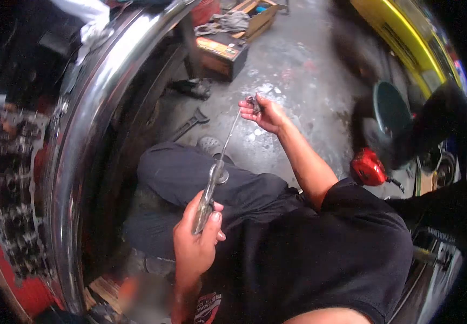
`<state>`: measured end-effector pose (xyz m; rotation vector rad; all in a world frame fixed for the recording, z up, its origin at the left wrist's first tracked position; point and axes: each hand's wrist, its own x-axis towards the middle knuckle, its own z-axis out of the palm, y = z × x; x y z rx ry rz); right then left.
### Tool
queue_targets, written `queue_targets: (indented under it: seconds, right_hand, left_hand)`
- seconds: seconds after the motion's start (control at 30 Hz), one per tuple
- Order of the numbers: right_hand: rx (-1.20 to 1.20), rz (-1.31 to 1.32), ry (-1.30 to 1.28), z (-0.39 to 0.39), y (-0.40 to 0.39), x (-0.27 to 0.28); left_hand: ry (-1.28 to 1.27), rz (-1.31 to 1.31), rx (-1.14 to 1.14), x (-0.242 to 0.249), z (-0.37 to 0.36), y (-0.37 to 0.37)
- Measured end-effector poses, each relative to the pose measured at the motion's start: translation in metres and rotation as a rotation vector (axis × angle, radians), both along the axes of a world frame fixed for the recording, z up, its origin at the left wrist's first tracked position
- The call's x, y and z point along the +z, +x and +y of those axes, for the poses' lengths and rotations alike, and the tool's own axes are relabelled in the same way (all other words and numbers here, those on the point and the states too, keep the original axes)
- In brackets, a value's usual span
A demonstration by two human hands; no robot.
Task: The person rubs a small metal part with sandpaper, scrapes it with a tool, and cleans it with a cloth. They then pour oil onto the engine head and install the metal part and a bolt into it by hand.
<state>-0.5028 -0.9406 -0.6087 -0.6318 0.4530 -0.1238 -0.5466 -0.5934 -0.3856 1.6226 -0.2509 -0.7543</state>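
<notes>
My left hand (196, 232), at the lower middle, is wrapped round the handle of a metal tool (212, 186). This looks like a ratchet, with a rounded head and a long thin shaft pointing up and to the right. Farther out over the floor, my right hand (268, 114) holds a small dark metal piece (254, 103) between thumb and fingers. The far end of the shaft reaches right up to the right hand's fingertips. My bent leg (190, 167) in dark trousers lies under the tool.
A curved chrome bumper (85, 124) runs down the left, beside an engine cylinder head (14, 183). On the concrete floor (293, 48) are a black-and-orange box (220, 56) and a metal bar (190, 124). A red rounded object (368, 167) and a dark green dish (392, 108) stand right.
</notes>
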Motion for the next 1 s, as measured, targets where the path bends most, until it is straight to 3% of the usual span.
queue_targets:
  seconds: [0.63,0.87,1.0]
  right_hand:
    - [0.133,0.008,0.009,0.057,0.103,-0.023]
    - [0.129,0.140,-0.016,0.087,0.137,-0.048]
    - [0.244,0.051,-0.010,0.098,0.135,-0.048]
  left_hand:
    - [0.033,-0.073,0.185,-0.015,0.010,0.010]
    - [0.208,-0.192,0.267,-0.032,0.022,0.015]
    - [0.168,-0.152,0.300,-0.028,0.019,0.016]
